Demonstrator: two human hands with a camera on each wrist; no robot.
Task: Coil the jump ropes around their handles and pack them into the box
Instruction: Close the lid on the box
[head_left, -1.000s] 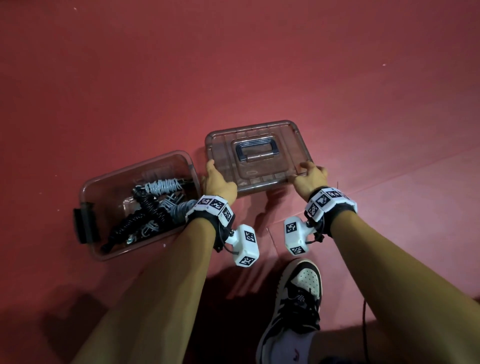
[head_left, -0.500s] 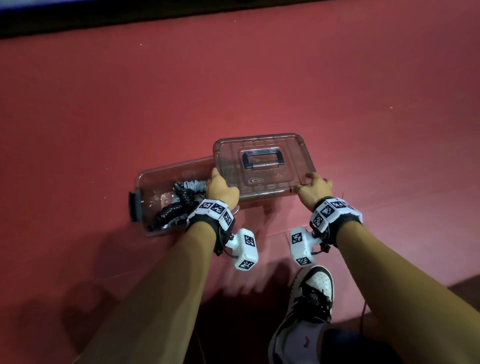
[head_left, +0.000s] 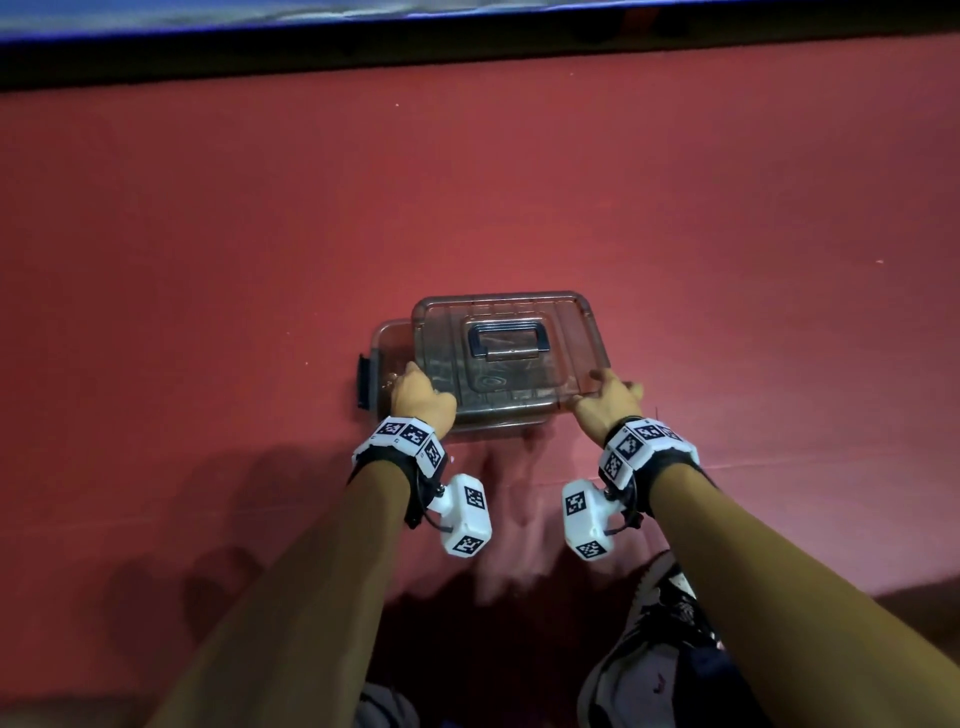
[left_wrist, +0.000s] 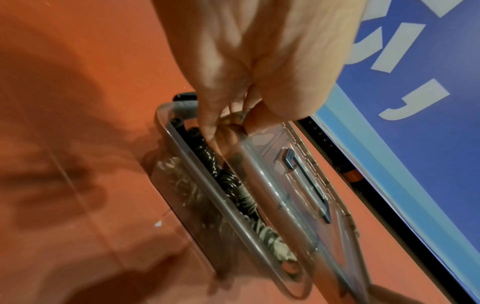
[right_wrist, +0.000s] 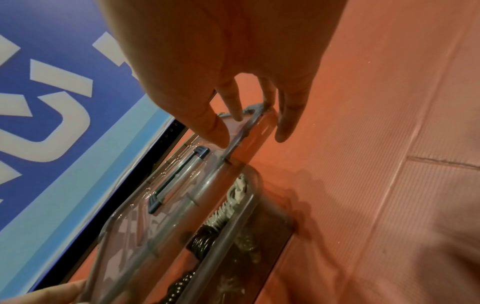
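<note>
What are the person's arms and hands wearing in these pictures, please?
Both forearms are bare, with no sleeves, and neither the left hand nor the right hand wears a glove. Each wrist carries a black strap topped by white blocks printed with black-and-white square markers. A white boxy camera unit with the same markers hangs under each wrist, joined by thin black cables.

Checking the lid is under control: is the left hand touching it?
Touching. In the left wrist view the left hand pinches the lid at its near corner, thumb above, fingers beneath.
</note>
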